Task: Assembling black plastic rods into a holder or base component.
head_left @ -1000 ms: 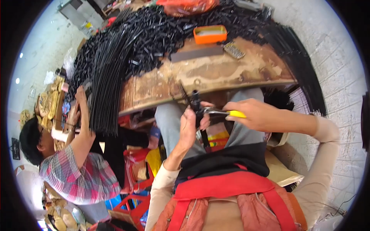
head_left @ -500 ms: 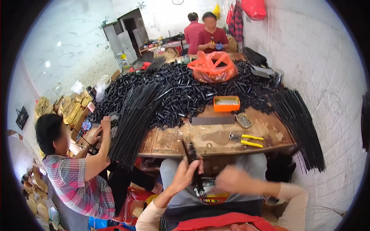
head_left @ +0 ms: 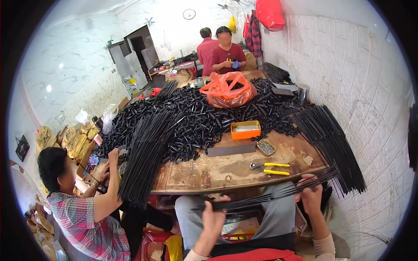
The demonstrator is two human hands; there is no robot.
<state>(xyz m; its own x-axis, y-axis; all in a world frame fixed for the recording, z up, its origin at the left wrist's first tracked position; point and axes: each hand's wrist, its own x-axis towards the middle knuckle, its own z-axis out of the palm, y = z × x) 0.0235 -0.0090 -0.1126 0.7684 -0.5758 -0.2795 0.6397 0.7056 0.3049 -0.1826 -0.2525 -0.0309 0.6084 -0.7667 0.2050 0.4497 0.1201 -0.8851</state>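
A bundle of thin black rods (head_left: 265, 196) stretches slantwise across my lap, just below the table's front edge, its right end higher. At its left end, slightly blurred, my left hand (head_left: 212, 219) is closed around the rods with the thumb up. My right hand (head_left: 311, 194) grips the same bundle near its right end, beside a larger pile of black rods (head_left: 333, 150) that hangs over the table's corner. Yellow-handled pliers (head_left: 271, 168) lie on the table, above the bundle in the picture.
Small black tubular parts (head_left: 187, 102) are heaped across the wooden table (head_left: 196, 176), with an orange bag (head_left: 230, 91) on them. An orange box (head_left: 246, 129), a metal tin (head_left: 266, 147) and more rods (head_left: 146, 152) lie nearer. One person (head_left: 87, 204) works at left; two others stand behind.
The short black piece at my left hand is out of sight. Both hands now hold a rod bundle, the right one further right and higher. The view has shifted.
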